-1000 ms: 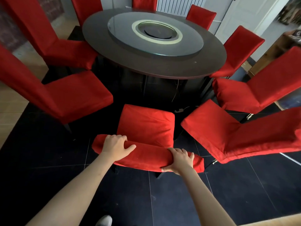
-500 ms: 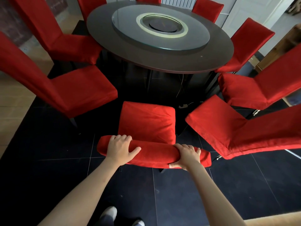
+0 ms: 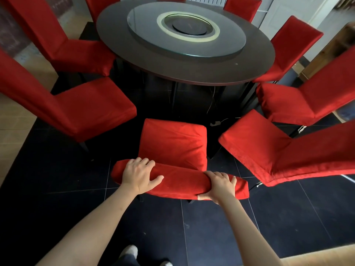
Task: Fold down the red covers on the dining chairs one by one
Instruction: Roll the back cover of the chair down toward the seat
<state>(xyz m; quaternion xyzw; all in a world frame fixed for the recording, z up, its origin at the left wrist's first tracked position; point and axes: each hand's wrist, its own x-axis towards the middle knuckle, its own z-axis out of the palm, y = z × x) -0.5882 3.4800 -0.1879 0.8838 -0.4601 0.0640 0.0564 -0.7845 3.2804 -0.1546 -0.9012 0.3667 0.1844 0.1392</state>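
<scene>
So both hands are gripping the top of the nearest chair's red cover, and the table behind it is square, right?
Not quite. Both hands, left and right, do grip the top of the nearest chair's red cover, but the table behind it is round, not square. The head view shows its curved dark edge with a round glass turntable on top.

floor: dark tiles | table: round, dark | door: white

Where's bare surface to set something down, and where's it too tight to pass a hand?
Free: the dark rim of the round table outside the glass turntable, and the near red chair's seat. Crowded: its backrest top, gripped by left hand and right hand; narrow gaps between neighbouring chairs.
</scene>
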